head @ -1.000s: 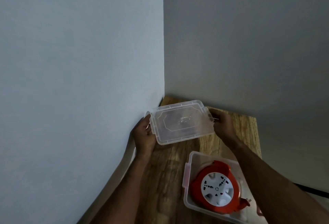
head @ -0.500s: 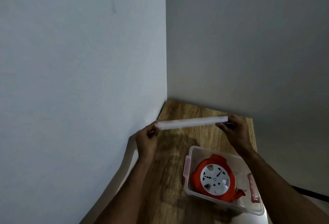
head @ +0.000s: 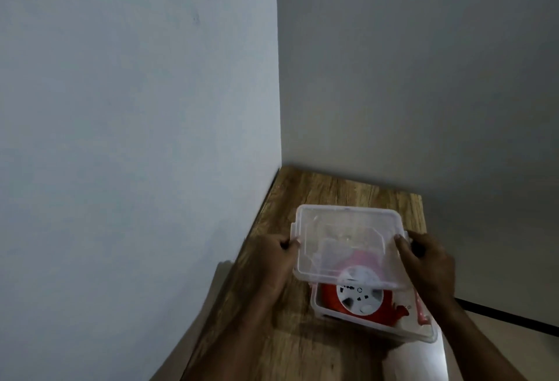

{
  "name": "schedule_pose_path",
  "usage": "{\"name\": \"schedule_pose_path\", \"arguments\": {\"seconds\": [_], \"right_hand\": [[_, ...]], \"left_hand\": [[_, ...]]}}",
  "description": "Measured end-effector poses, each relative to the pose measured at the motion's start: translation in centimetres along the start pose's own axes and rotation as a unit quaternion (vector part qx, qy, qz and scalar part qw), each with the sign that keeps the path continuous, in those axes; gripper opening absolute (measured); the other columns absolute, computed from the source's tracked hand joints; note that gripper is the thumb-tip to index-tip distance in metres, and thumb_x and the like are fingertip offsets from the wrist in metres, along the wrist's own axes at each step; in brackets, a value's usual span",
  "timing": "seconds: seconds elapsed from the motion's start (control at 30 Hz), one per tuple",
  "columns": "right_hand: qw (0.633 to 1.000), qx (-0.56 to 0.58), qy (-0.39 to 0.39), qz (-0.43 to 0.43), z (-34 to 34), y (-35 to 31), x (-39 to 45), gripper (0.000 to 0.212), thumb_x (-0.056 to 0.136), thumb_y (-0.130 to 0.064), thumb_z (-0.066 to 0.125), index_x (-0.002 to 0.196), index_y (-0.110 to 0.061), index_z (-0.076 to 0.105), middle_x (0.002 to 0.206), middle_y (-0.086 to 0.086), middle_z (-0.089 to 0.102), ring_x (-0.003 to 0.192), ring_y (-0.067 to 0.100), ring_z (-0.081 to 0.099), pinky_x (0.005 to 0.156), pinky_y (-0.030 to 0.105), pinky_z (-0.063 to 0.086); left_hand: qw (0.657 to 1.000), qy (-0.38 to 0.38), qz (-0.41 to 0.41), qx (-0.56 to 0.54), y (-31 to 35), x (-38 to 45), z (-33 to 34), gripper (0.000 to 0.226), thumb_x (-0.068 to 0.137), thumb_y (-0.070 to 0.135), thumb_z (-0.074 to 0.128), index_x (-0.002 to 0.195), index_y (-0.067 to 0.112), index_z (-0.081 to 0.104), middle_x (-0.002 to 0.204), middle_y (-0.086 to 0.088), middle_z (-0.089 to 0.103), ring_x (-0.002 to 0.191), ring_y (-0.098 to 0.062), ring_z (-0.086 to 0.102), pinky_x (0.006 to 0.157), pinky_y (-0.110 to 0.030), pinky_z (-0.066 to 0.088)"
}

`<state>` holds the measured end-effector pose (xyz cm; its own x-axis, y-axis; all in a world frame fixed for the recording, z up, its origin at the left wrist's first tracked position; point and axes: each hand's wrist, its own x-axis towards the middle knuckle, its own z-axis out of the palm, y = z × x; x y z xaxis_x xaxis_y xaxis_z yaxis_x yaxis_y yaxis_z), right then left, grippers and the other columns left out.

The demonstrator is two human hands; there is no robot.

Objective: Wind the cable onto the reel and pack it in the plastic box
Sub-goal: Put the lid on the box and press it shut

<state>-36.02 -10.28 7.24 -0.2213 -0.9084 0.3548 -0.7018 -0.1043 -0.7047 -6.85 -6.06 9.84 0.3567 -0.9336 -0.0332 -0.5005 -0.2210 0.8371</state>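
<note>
You held the clear rectangular plastic lid [head: 344,244] by its 2 short ends, your left hand [head: 276,255] pinching the left edge and your right hand [head: 429,262] closed on the right edge, thumb on top. Both hands were narrowed to a light pinch on the rim, holding nothing else. The lid hung tilted above the far half of the clear plastic box [head: 420,335], which sat on the wood-grain table [head: 317,193] in the wall corner. Inside the box lay the round red cable reel [head: 358,297] with its white socket face up; the wound cable itself could not be made out. The lid looked light and thin, likely to flex if you squeezed it, and smooth enough to slip, so the stiffer rim at the ends seemed the right place to grip it. The box had pink latches [head: 420,309] on its sides, and the lid probably had to sit flat on all 4 edges before they would close.
</note>
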Motion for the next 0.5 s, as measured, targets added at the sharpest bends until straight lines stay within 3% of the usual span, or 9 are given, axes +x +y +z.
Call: {"name": "schedule_pose_path", "arguments": {"seconds": [0.13,0.3,0.43,0.5], "right_hand": [[0.995,-0.088,0.005,0.036,-1.8,1.6,-2.5,0.032,0.091,-0.034,0.067,0.103,-0.006,0.074,0.073,0.005,0.061,0.060,0.017,0.057,0.053,0.027,0.043],[0.984,-0.164,-0.004,0.075,-2.6,2.1,-3.9,0.030,0.090,-0.034,0.069,0.090,-0.004,0.077,0.067,0.008,0.058,0.054,0.019,0.050,0.052,0.020,0.030],[0.982,-0.173,-0.013,0.077,-2.5,2.6,-4.4,0.034,0.090,-0.036,0.067,0.096,-0.005,0.078,0.072,0.005,0.057,0.057,0.012,0.050,0.051,0.021,0.029],[0.983,-0.163,-0.010,0.080,-2.5,2.9,-4.7,0.034,0.090,-0.036,0.067,0.098,-0.005,0.077,0.076,0.006,0.059,0.059,0.014,0.052,0.052,0.023,0.032]], "left_hand": [[0.997,-0.055,-0.014,0.047,0.0,-1.2,1.9,0.025,0.090,0.037,0.070,0.072,0.019,0.068,0.063,0.004,0.069,0.056,-0.006,0.067,0.049,-0.014,0.051],[0.996,-0.075,-0.015,0.043,-0.5,-1.6,3.8,0.024,0.086,0.032,0.074,0.068,0.016,0.069,0.061,0.001,0.068,0.055,-0.009,0.067,0.055,-0.028,0.059],[0.994,-0.097,-0.022,0.043,-1.4,-1.9,4.2,0.020,0.086,0.034,0.074,0.076,0.017,0.072,0.066,0.000,0.070,0.058,-0.008,0.068,0.057,-0.031,0.061],[0.994,-0.102,-0.025,0.035,-1.6,-2.0,4.2,0.019,0.087,0.035,0.073,0.078,0.018,0.071,0.067,0.002,0.070,0.059,-0.006,0.068,0.053,-0.024,0.058]]}}
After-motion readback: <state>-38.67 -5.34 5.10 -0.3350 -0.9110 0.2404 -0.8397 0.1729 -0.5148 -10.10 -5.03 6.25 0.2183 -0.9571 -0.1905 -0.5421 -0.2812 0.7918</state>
